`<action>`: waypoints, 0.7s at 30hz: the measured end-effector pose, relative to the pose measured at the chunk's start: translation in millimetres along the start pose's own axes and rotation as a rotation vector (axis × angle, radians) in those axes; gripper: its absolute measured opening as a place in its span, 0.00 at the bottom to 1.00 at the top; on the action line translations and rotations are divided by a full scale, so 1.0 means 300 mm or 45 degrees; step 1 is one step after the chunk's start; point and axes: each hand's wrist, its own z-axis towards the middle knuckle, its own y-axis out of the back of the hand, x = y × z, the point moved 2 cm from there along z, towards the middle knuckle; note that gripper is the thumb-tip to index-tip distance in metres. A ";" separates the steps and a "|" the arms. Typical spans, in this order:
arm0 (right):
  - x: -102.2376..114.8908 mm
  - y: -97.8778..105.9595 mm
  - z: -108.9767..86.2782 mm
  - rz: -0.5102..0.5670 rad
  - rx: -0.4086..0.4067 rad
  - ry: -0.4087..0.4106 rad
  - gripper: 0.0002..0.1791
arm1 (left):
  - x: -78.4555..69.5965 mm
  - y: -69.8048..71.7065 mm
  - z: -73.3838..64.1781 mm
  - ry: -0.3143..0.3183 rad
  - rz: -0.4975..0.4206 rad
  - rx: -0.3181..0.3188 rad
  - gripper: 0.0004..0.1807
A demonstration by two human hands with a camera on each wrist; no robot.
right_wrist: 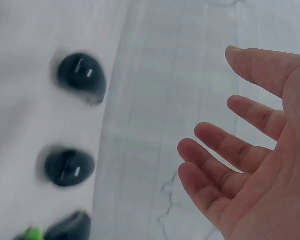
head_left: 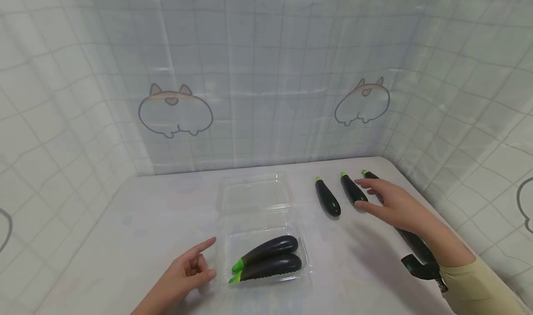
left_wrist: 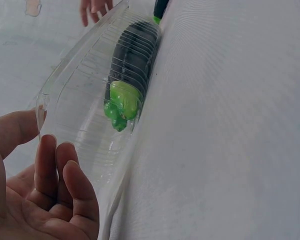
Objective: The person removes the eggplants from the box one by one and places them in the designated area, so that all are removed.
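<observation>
Two dark eggplants (head_left: 270, 250) with bright green stems lie side by side in a clear plastic clamshell box (head_left: 237, 241). My left hand (head_left: 185, 273) is at the box's left edge, thumb and index finger extended and apart, the other fingers loosely bent. In the left wrist view its fingertips (left_wrist: 49, 142) are right at the clear rim. Farther right, my right hand (head_left: 393, 204) hangs over the loose eggplants with fingers spread and nothing held. Its fingertips overlap the middle eggplant (head_left: 353, 188) in the head view and partly hide the rightmost eggplant (head_left: 370, 174).
Another loose eggplant (head_left: 327, 198) lies between the box and the right hand. The box's lid (head_left: 254, 194) is folded back flat behind it. A patterned curtain (head_left: 266, 120) encloses the white table (head_left: 166, 213) at the back and sides.
</observation>
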 end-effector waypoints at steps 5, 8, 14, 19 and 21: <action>0.070 -0.041 0.060 0.041 0.035 0.054 0.32 | -0.003 -0.001 0.002 0.014 0.002 -0.022 0.42; 0.104 -0.071 0.090 0.052 0.071 0.092 0.32 | -0.004 -0.002 0.002 0.009 0.005 -0.024 0.42; 0.166 -0.136 0.143 0.055 0.127 0.193 0.30 | -0.006 -0.003 0.000 0.015 -0.020 -0.029 0.42; 0.216 -0.192 0.177 0.053 0.194 0.269 0.30 | -0.005 -0.003 0.004 0.037 -0.044 -0.030 0.42; 0.237 -0.213 0.188 0.072 0.224 0.283 0.30 | -0.003 -0.002 0.006 0.040 -0.045 -0.032 0.42</action>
